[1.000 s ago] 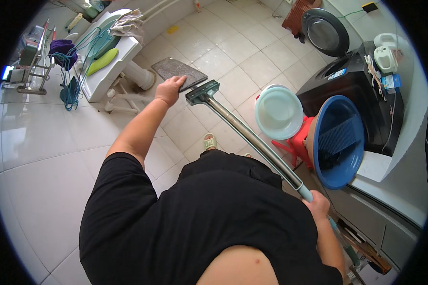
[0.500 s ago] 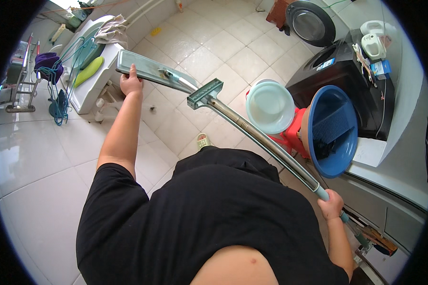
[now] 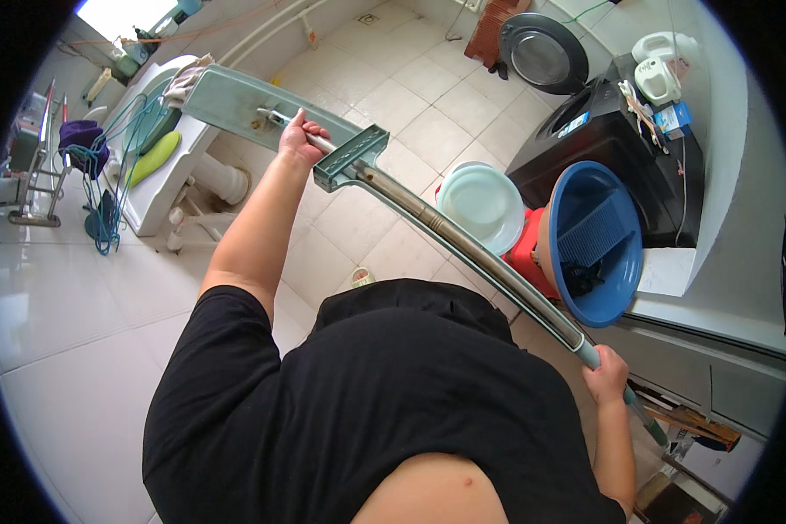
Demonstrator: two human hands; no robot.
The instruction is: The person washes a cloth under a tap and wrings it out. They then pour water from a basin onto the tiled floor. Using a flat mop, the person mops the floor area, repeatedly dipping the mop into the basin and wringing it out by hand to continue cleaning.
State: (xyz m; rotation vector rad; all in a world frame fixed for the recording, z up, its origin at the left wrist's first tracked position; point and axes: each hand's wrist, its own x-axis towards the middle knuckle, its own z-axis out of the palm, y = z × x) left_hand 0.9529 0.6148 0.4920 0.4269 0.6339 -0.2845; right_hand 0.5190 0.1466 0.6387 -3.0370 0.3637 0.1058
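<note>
A long flat mop (image 3: pixel 437 224) slants across the view in front of my body. Its pale green rectangular head (image 3: pixel 227 106) is up at the left, and a green scraper bracket (image 3: pixel 372 148) sits round the pole just behind it. My left hand (image 3: pixel 300 138) is closed around the pole between head and bracket. Down at the right, my right hand (image 3: pixel 606 375) grips the grey-green handle near its end. A metal pole and a pale green rail run side by side between bracket and handle.
At the right stand a pale round basin (image 3: pixel 482 208), a blue tub (image 3: pixel 624 288) with a washboard, and a black washing machine (image 3: pixel 555 144) with its door open. A white sink (image 3: pixel 140 203), blue hangers (image 3: pixel 105 166) and a metal rack (image 3: pixel 37 188) are at the left.
My left hand has let go of the mop head's edge and moved right onto the pole. The head has shifted up and left; my right hand keeps its grip.
</note>
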